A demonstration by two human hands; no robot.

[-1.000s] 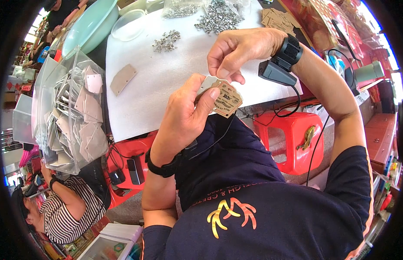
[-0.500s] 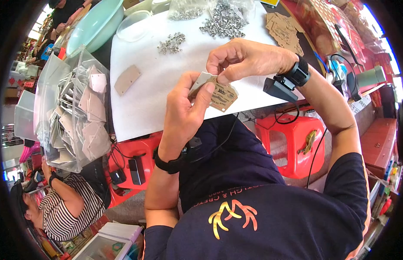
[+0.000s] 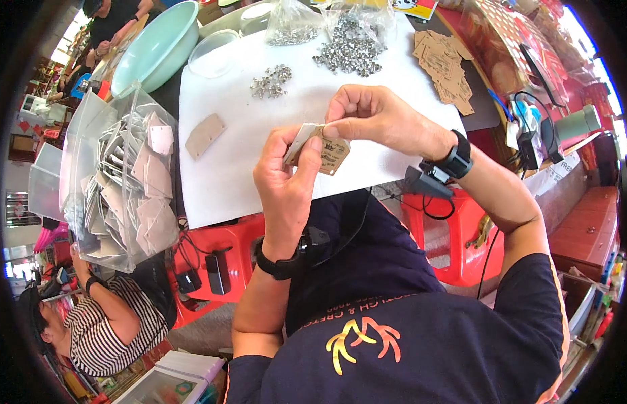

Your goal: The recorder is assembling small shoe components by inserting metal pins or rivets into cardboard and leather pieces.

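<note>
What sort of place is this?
Looks like a small informal workroom, maybe in a shop: piles of metal bits on a white-covered table, a clear bin of cards, red stools.

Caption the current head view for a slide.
Over a white sheet, the left hand holds a pale card and a printed brown card, the right hand at their upper edges.

The white sheet (image 3: 243, 175) is brightly lit; edges are bent and, toward ten and two o'clock, overexposed.
</note>
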